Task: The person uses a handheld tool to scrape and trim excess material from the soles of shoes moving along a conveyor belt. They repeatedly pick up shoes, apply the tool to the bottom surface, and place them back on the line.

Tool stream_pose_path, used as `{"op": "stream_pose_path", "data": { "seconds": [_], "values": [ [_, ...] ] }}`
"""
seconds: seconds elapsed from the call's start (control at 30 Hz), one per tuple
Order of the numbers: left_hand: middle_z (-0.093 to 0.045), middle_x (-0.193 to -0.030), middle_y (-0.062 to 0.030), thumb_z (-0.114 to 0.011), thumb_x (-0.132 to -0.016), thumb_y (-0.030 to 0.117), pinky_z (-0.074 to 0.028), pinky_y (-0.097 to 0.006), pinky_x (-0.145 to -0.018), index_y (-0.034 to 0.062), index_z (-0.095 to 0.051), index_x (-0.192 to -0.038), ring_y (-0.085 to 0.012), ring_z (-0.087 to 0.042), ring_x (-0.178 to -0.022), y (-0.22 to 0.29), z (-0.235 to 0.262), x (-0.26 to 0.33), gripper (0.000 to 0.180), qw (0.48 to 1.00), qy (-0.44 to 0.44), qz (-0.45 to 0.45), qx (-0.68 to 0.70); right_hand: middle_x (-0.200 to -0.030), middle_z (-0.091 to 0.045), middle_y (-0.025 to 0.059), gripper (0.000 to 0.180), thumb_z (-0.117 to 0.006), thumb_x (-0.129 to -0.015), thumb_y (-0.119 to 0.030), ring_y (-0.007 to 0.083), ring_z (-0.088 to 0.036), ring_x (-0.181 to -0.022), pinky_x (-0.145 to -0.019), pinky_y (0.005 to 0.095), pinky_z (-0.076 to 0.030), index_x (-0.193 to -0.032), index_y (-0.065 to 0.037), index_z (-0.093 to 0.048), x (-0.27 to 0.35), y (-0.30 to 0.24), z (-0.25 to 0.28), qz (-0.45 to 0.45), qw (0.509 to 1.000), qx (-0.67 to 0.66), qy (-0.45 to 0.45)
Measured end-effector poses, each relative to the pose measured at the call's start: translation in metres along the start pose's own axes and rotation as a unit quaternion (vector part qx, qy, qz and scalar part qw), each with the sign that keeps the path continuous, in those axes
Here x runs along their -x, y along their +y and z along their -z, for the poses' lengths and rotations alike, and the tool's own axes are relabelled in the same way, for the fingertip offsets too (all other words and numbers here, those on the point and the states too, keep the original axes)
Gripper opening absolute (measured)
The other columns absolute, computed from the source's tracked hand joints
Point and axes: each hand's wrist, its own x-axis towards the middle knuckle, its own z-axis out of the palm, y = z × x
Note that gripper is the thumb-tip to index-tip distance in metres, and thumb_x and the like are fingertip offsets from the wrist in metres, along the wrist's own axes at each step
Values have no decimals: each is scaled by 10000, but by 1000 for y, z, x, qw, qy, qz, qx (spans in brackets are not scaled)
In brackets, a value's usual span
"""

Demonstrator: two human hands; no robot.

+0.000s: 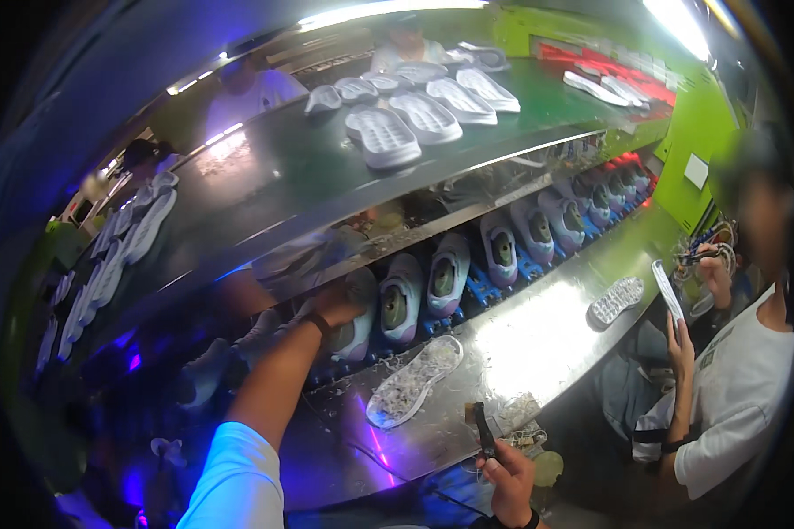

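My left hand (337,304) reaches across to the row of pale shoes and is closed on the top of one shoe (355,333); some of its fingers are hidden. Down near the front edge of the metal ledge, my right hand (509,483) grips a brush (483,430) by its black handle, with the short bristles pointing up and left. Between the two hands a white shoe sole (415,381) lies on the ledge with scraps scattered over its surface. More pale shoes with purple-tinted ends, such as this shoe (401,298), stand upright beside my left hand.
Above the shoes runs a green conveyor belt (273,189) carrying several white soles (425,119). At right a co-worker (732,388) holds a sole (668,291); another sole (616,301) lies on the metal ledge (538,339). Crumpled whitish material (516,413) sits near the brush.
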Motion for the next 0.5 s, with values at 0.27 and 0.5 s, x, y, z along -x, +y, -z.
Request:
{"op": "stream_pose_path", "data": {
  "seconds": [0.27, 0.5],
  "values": [
    [-768, -1054, -75, -779, -906, 239, -590, -392, -887, 33, -736, -1170, -241, -743, -977, -24, 13, 88, 338, 811, 48, 17, 582, -887, -673, 29, 434, -681, -982, -264, 83, -552, -761, -673, 238, -426, -1298, 32, -691, 34, -33, -10, 26, 999, -25, 8],
    [-723, -1247, -90, -685, -975, 161, -532, -416, -1048, 48, -610, -1372, -240, -697, -1145, -25, 27, 295, 419, 607, -46, 41, 792, -976, -683, 3, 453, -784, -958, -190, 55, -587, -839, -736, 235, -484, -1322, 47, -654, 36, -41, -58, 3, 995, 26, -97]
  ]
}}
